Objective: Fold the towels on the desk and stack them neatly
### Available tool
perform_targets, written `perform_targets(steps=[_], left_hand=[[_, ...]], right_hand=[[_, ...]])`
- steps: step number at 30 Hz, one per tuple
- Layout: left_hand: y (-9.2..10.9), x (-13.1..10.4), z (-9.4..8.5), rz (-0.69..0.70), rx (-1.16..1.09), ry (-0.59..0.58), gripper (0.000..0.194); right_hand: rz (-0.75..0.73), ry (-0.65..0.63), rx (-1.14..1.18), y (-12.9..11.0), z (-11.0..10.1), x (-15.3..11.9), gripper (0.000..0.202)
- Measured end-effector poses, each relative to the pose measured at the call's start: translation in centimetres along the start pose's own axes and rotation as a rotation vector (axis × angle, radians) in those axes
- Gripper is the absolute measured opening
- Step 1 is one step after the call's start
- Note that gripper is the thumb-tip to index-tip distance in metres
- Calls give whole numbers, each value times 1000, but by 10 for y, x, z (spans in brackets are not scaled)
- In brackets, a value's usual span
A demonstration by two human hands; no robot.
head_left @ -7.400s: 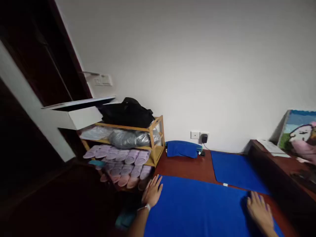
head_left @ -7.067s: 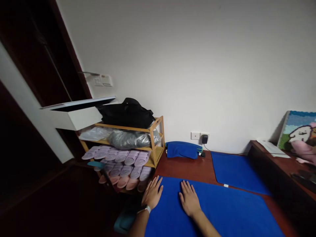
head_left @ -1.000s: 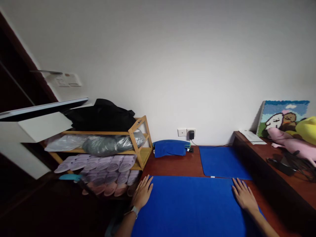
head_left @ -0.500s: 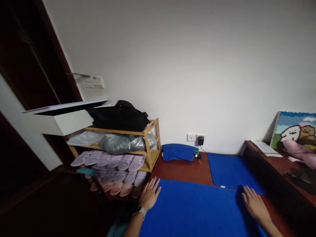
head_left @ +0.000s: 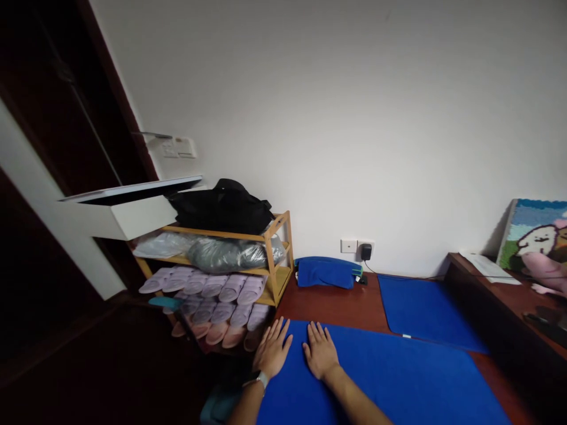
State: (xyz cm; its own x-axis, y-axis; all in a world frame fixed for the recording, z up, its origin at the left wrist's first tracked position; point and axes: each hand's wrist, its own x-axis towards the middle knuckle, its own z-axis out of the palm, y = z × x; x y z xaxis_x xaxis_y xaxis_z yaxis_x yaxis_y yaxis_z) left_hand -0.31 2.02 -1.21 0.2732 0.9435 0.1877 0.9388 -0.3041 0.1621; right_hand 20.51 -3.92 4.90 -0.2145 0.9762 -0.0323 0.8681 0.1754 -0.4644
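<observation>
A large blue cloth [head_left: 390,372] lies spread over the dark red wooden tabletop [head_left: 332,307]. My left hand [head_left: 272,349] rests flat at the cloth's left edge, fingers stretched out, with a watch on the wrist. Close beside it on the right, my right hand [head_left: 321,353] lies palm down on the cloth, its fingers pointing to the wall. Neither hand holds anything. Behind them, near the wall, sits a folded blue cloth bundle [head_left: 328,273]. Another blue cloth [head_left: 427,310] lies flat at the back right.
On the left stands a wooden rack [head_left: 270,260] with rows of lilac slippers [head_left: 215,286], a black bag [head_left: 221,206] and a white box [head_left: 142,218]. A black plug [head_left: 365,252] with a cord sits in the wall socket. On the right ledge are papers [head_left: 489,268] and a pink plush toy [head_left: 544,268].
My right hand has moved left across the cloth, from its right side to beside my left hand. My left hand stays at the left edge. The view has shifted slightly.
</observation>
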Motion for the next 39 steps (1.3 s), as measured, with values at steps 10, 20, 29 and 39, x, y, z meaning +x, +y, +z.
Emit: perform_targets(steps=[10, 20, 29, 39], left_hand=[[0, 3, 2, 4, -5, 3, 61], [-2, 6, 3, 2, 27, 31, 58], [3, 3, -6, 7, 36, 8, 56], [8, -2, -10, 5, 16, 15, 56]], right_hand=[[354, 154, -216, 190, -40, -100, 75], [695, 310, -290, 412, -80, -221, 87], [697, 321, -272, 412, -77, -223, 87], [687, 278, -446, 342, -100, -181, 71]])
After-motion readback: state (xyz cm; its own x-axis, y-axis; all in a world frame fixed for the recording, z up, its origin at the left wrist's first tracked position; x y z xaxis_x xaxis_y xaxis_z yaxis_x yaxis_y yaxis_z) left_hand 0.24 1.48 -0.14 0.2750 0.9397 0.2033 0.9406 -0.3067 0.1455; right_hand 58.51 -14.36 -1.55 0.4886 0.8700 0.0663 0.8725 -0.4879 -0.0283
